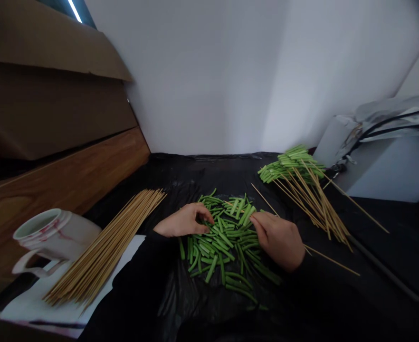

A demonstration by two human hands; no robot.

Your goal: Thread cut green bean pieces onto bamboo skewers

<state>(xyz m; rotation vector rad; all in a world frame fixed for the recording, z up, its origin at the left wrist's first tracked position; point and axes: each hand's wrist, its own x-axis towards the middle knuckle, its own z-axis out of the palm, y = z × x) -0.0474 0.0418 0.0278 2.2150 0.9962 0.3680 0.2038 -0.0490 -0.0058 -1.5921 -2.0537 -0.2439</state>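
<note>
My right hand pinches a bamboo skewer that carries a short row of cut green bean pieces near its far end. The skewer's other end sticks out to the right beyond my hand. Over the left side of a loose pile of cut green beans is my left hand, its fingers bent and thumb apart, with nothing visible between them. Another skewer lies partly hidden behind my right hand.
Loaded bean skewers are stacked at the back right, sticks toward me. A bundle of bare skewers leans by a tipped white mug on the left. Black plastic sheeting covers the surface. A cardboard box stands at left.
</note>
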